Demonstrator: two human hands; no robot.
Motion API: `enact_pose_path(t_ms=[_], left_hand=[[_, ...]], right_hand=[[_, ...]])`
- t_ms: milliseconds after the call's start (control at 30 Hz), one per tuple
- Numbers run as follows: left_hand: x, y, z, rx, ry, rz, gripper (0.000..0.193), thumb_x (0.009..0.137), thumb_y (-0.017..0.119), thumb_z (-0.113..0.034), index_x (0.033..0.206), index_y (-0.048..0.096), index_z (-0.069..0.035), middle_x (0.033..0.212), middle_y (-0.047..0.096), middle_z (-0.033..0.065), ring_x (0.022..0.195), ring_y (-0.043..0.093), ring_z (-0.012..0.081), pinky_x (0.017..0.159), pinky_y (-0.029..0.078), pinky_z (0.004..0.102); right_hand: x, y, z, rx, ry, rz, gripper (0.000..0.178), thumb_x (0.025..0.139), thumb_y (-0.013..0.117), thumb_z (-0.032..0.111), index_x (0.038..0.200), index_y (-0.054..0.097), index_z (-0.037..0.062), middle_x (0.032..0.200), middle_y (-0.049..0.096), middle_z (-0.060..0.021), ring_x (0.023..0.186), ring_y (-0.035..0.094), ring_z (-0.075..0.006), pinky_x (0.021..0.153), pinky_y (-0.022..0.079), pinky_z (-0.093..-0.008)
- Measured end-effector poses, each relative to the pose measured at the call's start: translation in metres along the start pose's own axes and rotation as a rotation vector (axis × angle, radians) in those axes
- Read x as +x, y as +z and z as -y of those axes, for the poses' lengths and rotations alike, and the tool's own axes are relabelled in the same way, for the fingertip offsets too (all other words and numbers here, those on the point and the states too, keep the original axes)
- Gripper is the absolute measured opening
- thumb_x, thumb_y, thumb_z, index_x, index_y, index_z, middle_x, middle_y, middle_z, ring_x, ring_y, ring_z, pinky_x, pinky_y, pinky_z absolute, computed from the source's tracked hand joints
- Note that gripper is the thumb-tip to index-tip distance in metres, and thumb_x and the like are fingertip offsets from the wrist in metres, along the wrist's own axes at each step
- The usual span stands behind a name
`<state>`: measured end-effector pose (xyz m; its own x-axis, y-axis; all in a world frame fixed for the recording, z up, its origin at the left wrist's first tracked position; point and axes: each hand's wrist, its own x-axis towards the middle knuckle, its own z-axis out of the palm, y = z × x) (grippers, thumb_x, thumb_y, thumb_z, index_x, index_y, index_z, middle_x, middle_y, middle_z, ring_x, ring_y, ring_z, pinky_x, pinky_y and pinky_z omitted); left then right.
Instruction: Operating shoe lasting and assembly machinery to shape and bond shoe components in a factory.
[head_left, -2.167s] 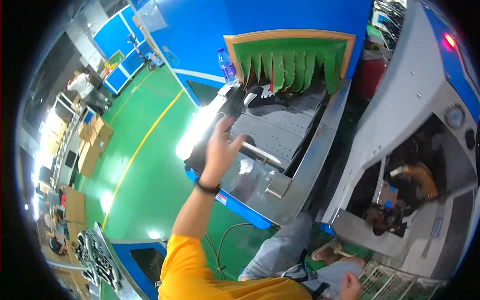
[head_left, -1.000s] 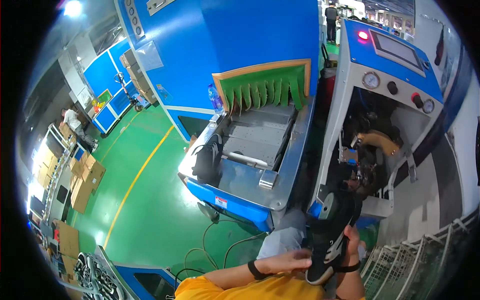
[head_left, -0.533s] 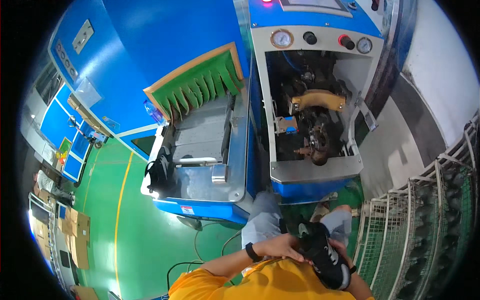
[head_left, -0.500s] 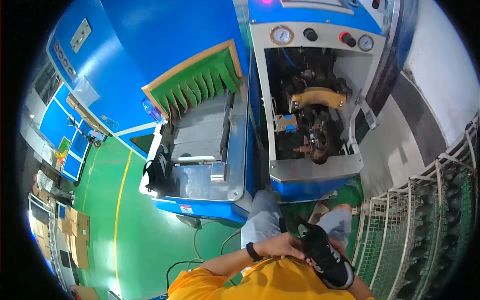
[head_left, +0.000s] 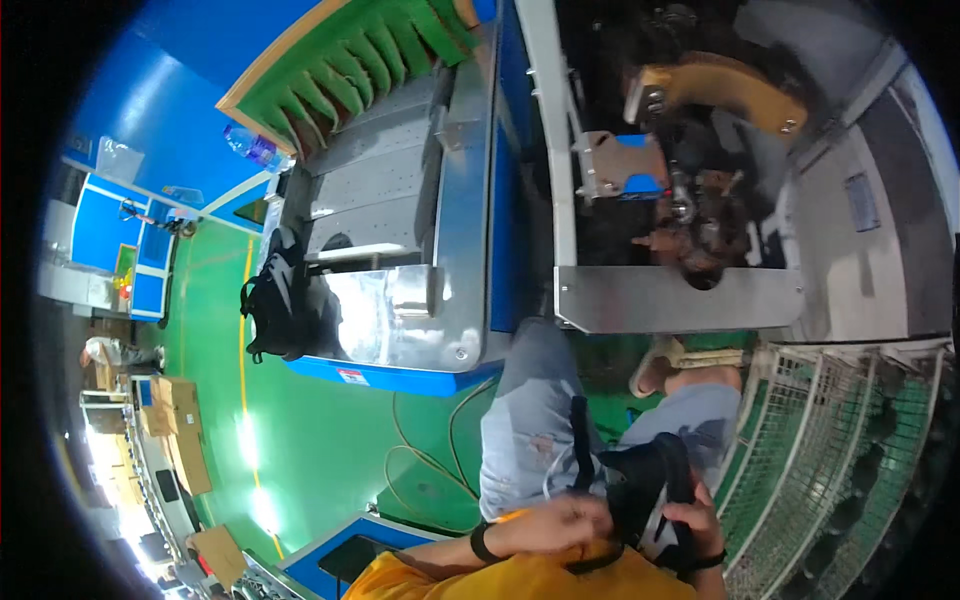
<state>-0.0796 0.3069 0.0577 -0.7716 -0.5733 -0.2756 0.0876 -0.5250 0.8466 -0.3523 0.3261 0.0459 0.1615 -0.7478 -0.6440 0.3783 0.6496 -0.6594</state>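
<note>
A black sports shoe with white markings (head_left: 640,485) is held over my lap. My right hand (head_left: 697,518) grips its right side, with the thumb across the upper. Close to the shoe's left side is my left hand (head_left: 560,524), its fingers curled together and slightly blurred; whatever they pinch is hidden. A dark strap-like strip (head_left: 580,445) runs above that hand, against my trouser leg. Another black shoe with white marks (head_left: 280,300) rests at the left front corner of the metal machine table.
The blue machine's conveyor bed (head_left: 370,205) lies ahead, under a green strip curtain (head_left: 370,75). Right of it stands an open machine with a metal front plate (head_left: 680,300) and a yellow curved part (head_left: 725,95). A wire rack (head_left: 820,450) holds dark items at my right.
My view has shifted nearer and lower on the machines. The held shoe has been turned and tilted in my right hand, and my left hand has drawn slightly back from it.
</note>
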Motion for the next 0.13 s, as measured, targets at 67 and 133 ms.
enact_pose_path(t_ms=[67, 133], left_hand=[[0.018, -0.011, -0.003, 0.055, -0.054, -0.44, 0.024, 0.099, 0.051, -0.022, 0.093, 0.06, -0.001, 0.088, 0.054, 0.0032, 0.084, 0.05, 0.0096, 0.076, 0.043, 0.0258], [0.029, -0.03, 0.003, -0.061, -0.198, -0.399, 0.029, 0.099, 0.053, -0.032, 0.111, 0.062, -0.007, 0.106, 0.058, 0.0045, 0.097, 0.054, 0.0139, 0.086, 0.045, 0.029]], right_hand=[[0.011, -0.012, 0.011, 0.023, -0.069, 0.068, 0.09, 0.066, 0.071, 0.001, 0.147, 0.032, -0.0028, 0.144, 0.046, -0.0112, 0.133, 0.042, -0.0249, 0.112, 0.03, -0.0338], [0.012, -0.009, 0.042, 0.038, -0.09, 0.081, 0.098, 0.065, 0.078, 0.01, 0.15, 0.031, 0.0024, 0.147, 0.042, -0.0108, 0.136, 0.039, -0.0241, 0.115, 0.026, -0.0342]])
